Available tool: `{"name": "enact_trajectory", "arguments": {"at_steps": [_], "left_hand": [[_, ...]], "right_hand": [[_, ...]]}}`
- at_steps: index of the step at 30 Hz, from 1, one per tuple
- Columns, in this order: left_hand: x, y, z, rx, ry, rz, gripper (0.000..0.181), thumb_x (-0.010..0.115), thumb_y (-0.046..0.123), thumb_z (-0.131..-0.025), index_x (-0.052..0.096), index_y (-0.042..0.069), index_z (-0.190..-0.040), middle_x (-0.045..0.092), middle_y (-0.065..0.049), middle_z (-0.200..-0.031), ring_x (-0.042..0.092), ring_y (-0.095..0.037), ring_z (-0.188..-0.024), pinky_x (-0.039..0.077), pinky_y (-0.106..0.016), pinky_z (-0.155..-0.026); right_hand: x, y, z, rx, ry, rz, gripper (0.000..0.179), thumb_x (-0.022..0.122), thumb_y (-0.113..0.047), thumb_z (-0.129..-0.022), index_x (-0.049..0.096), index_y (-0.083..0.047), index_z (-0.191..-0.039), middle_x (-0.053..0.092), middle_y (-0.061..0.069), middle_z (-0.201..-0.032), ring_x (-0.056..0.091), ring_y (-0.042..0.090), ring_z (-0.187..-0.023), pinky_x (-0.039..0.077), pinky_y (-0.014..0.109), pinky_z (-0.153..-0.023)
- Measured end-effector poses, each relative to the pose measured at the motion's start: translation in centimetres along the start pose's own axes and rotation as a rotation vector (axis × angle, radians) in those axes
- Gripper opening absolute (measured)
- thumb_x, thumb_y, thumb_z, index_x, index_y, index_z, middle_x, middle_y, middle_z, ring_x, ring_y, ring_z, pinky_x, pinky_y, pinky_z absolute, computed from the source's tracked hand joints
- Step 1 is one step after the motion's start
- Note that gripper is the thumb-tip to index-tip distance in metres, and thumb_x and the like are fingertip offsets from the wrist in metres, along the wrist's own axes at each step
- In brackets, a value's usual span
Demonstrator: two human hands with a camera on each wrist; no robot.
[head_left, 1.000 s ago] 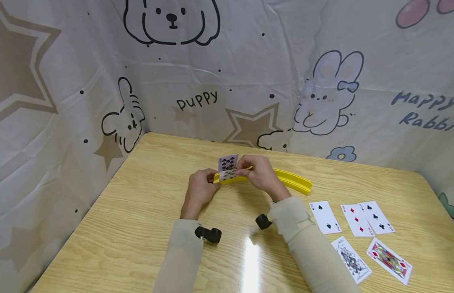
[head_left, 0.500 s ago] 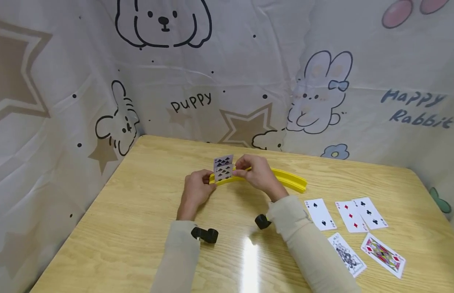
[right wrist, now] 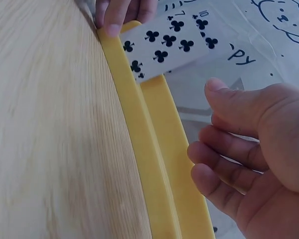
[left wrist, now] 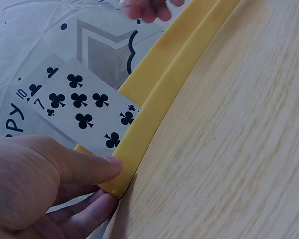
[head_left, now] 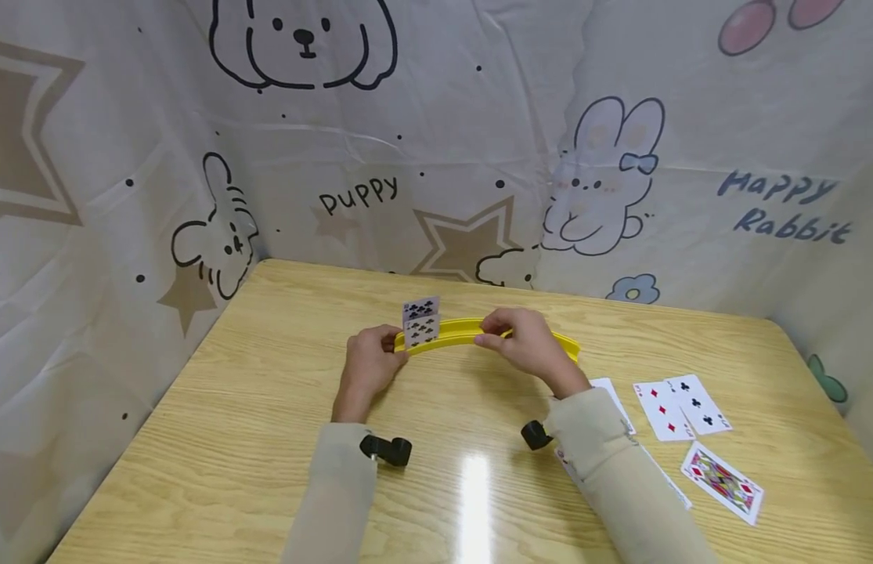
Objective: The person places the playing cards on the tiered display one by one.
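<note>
A curved yellow card holder (head_left: 456, 332) lies on the wooden table. Standing in its left end are a seven of clubs (head_left: 422, 332) and, behind and rising above it, a ten of clubs (head_left: 421, 307). My left hand (head_left: 367, 362) pinches that end, the thumb on the front wall in the left wrist view. Over the holder's right half is my right hand (head_left: 526, 341). Its fingers are loosely bent with nothing between them in the right wrist view (right wrist: 254, 154), close beside the holder; whether they touch it I cannot tell.
Face up on the right lie a three of diamonds (head_left: 663, 411), a three of clubs (head_left: 700, 403) overlapping it, and a diamond face card (head_left: 723, 482). My right sleeve (head_left: 619, 462) partly covers more cards. A printed cloth (head_left: 380, 141) hangs behind the table.
My right hand has let go of the seven of clubs and moved right along the holder. The seven has tipped back upright before the ten. My left hand keeps its grip.
</note>
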State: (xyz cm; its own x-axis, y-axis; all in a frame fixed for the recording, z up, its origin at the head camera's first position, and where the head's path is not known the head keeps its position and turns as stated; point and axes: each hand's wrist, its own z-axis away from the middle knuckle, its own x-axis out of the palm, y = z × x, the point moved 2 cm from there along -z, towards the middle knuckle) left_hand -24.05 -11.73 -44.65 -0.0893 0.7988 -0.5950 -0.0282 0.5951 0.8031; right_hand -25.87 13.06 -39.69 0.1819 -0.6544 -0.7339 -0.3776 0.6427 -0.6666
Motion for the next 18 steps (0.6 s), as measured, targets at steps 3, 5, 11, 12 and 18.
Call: {"name": "enact_trajectory", "arguments": {"at_steps": [3, 5, 11, 12, 18], "left_hand": [[-0.1, 0.1, 0.0, 0.001, 0.002, -0.003, 0.037, 0.079, 0.002, -0.083, 0.071, 0.000, -0.119, 0.070, -0.014, -0.106, 0.066, -0.024, -0.096, 0.055, -0.040, -0.085], [-0.1, 0.1, 0.1, -0.001, 0.003, -0.002, 0.038, 0.079, 0.002, -0.083, 0.071, 0.000, -0.119, 0.070, -0.014, -0.106, 0.066, -0.025, -0.096, 0.055, -0.040, -0.085], [0.0, 0.2, 0.1, -0.014, 0.006, 0.005, 0.037, 0.079, 0.002, -0.083, 0.071, 0.000, -0.119, 0.070, -0.014, -0.107, 0.066, -0.025, -0.096, 0.055, -0.039, -0.085], [0.0, 0.2, 0.1, -0.016, 0.005, 0.005, 0.037, 0.079, 0.002, -0.083, 0.071, 0.000, -0.119, 0.070, -0.014, -0.107, 0.066, -0.025, -0.096, 0.055, -0.039, -0.085], [-0.1, 0.3, 0.1, -0.018, 0.007, -0.004, 0.037, 0.079, 0.003, -0.084, 0.071, 0.001, -0.120, 0.070, -0.014, -0.108, 0.066, -0.025, -0.097, 0.054, -0.039, -0.085]], "right_hand": [[-0.4, 0.6, 0.6, -0.004, 0.013, 0.007, 0.025, 0.076, -0.019, -0.091, 0.074, 0.000, -0.105, 0.071, 0.004, -0.094, 0.067, 0.024, -0.089, 0.056, 0.041, -0.079], [-0.6, 0.9, 1.0, -0.003, 0.018, 0.011, 0.025, 0.076, -0.019, -0.091, 0.073, 0.001, -0.106, 0.071, 0.003, -0.094, 0.067, 0.024, -0.089, 0.056, 0.041, -0.079], [-1.2, 1.4, 2.0, 0.027, -0.002, 0.017, 0.029, 0.075, -0.021, -0.092, 0.073, 0.002, -0.110, 0.070, 0.004, -0.095, 0.066, 0.024, -0.089, 0.055, 0.041, -0.079], [-1.3, 1.4, 2.2, 0.030, -0.006, 0.017, 0.030, 0.075, -0.021, -0.092, 0.072, 0.003, -0.111, 0.070, 0.004, -0.095, 0.065, 0.024, -0.089, 0.055, 0.041, -0.079], [-1.8, 1.6, 3.1, 0.024, -0.009, 0.025, 0.030, 0.075, -0.020, -0.092, 0.072, 0.004, -0.110, 0.070, 0.005, -0.095, 0.065, 0.023, -0.087, 0.055, 0.042, -0.080]]}}
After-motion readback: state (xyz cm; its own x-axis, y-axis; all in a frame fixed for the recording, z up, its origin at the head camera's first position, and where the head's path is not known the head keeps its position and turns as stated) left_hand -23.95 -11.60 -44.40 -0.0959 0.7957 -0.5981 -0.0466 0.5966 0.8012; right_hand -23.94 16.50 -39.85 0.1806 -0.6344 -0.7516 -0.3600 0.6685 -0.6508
